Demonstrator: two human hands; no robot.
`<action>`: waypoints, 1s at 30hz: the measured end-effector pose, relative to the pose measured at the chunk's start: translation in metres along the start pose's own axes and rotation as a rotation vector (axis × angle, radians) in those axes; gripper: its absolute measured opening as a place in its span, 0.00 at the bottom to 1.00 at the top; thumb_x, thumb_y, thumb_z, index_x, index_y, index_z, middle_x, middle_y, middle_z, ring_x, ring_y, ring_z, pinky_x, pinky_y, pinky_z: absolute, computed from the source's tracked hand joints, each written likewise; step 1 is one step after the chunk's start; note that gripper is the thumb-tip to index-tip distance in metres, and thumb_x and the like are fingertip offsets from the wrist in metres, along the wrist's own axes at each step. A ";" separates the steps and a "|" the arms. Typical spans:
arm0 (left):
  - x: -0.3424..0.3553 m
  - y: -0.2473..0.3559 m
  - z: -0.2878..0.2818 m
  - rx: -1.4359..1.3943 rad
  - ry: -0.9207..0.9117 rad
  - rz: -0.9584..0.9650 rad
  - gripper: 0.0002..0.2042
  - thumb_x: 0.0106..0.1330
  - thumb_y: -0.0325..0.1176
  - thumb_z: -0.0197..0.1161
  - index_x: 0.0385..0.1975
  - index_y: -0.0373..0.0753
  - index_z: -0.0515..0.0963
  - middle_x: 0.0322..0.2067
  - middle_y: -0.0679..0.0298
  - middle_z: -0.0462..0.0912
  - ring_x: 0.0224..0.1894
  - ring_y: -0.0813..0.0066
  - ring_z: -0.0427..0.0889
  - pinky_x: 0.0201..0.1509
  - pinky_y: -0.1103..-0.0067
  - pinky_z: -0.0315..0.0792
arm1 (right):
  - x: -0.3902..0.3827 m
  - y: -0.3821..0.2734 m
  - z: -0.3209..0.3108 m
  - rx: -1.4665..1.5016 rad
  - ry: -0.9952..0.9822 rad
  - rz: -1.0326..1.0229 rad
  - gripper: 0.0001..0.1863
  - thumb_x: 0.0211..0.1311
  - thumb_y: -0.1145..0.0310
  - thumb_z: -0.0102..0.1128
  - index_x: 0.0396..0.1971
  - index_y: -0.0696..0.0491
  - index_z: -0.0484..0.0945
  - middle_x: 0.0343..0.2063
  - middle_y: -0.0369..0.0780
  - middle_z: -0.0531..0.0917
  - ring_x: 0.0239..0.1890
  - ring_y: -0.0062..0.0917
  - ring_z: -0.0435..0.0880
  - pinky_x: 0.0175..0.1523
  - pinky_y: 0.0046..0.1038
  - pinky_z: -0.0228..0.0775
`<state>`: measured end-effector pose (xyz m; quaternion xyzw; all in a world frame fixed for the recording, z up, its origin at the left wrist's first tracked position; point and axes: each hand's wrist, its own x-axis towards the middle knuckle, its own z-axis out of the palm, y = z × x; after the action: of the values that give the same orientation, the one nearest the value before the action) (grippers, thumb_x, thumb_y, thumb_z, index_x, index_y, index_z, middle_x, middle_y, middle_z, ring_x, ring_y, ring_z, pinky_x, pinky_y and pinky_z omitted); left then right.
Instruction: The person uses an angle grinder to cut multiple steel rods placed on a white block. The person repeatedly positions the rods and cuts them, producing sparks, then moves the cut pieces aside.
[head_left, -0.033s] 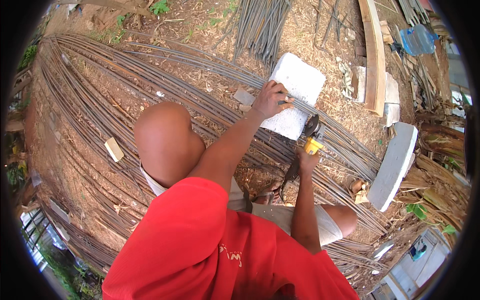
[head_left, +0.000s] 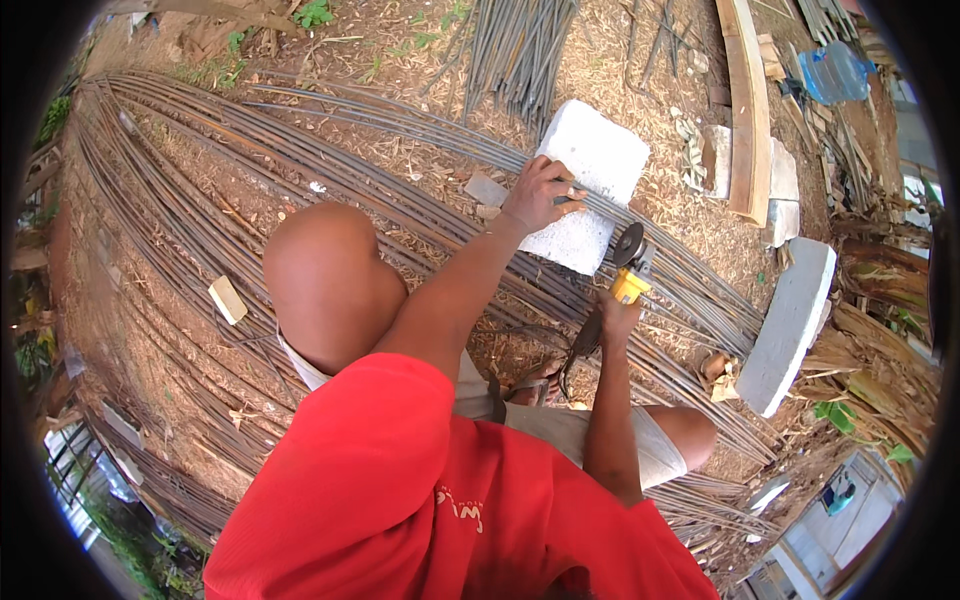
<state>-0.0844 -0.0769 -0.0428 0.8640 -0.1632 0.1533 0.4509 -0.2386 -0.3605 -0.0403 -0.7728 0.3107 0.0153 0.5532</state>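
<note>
Pale block (head_left: 228, 300): among long bars (head_left: 300, 165).
Left hand (head_left: 545, 195): curled closed over steel rods (head_left: 480, 146), which cross the white block (head_left: 600, 150).
Right hand (head_left: 618, 318): wrapped around the yellow grinder (head_left: 629, 287); disc contact with rods unclear.
Wooden beam (head_left: 747, 110): beyond, right.
Grey slab (head_left: 787, 330): just past the rods' right ends.

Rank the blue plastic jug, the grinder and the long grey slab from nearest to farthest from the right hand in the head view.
1. Grinder: held in the right hand.
2. Long grey slab: off to the right.
3. Blue plastic jug: far upper right.
</note>
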 end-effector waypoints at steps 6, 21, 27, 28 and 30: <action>0.010 -0.008 0.004 -0.012 -0.056 -0.028 0.12 0.61 0.46 0.85 0.38 0.47 0.95 0.49 0.67 0.86 0.58 0.62 0.78 0.69 0.62 0.75 | 0.003 -0.067 -0.018 0.235 0.189 0.037 0.14 0.56 0.79 0.73 0.41 0.58 0.80 0.30 0.38 0.84 0.29 0.25 0.84 0.35 0.30 0.78; 0.021 -0.023 -0.048 0.053 -0.283 -0.095 0.36 0.63 0.50 0.85 0.68 0.45 0.78 0.69 0.54 0.76 0.75 0.49 0.72 0.82 0.56 0.69 | -0.041 -0.196 -0.156 0.646 0.216 -0.015 0.15 0.61 0.75 0.71 0.46 0.57 0.78 0.33 0.44 0.85 0.35 0.33 0.88 0.43 0.38 0.87; 0.043 -0.071 -0.124 0.538 -0.586 -0.150 0.49 0.59 0.72 0.78 0.72 0.40 0.77 0.71 0.45 0.76 0.77 0.43 0.71 0.83 0.52 0.66 | -0.065 -0.212 -0.235 0.657 0.225 -0.078 0.10 0.65 0.73 0.72 0.41 0.53 0.79 0.32 0.41 0.86 0.36 0.31 0.88 0.48 0.40 0.88; 0.049 -0.077 -0.131 0.590 -0.687 -0.192 0.45 0.60 0.69 0.79 0.68 0.39 0.80 0.68 0.43 0.80 0.74 0.43 0.76 0.80 0.53 0.70 | -0.070 -0.208 -0.241 0.680 0.214 -0.074 0.10 0.65 0.74 0.72 0.41 0.53 0.79 0.32 0.41 0.86 0.36 0.31 0.88 0.49 0.40 0.88; 0.068 -0.087 -0.136 0.574 -0.895 -0.334 0.39 0.64 0.65 0.77 0.63 0.38 0.83 0.62 0.44 0.86 0.70 0.44 0.81 0.77 0.54 0.74 | -0.083 -0.199 -0.252 0.701 0.274 -0.027 0.09 0.65 0.74 0.71 0.40 0.53 0.79 0.32 0.41 0.86 0.37 0.31 0.88 0.49 0.40 0.88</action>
<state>-0.0027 0.0733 -0.0037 0.9470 -0.1514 -0.2641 0.1023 -0.2868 -0.5007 0.2562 -0.5354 0.3580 -0.2029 0.7376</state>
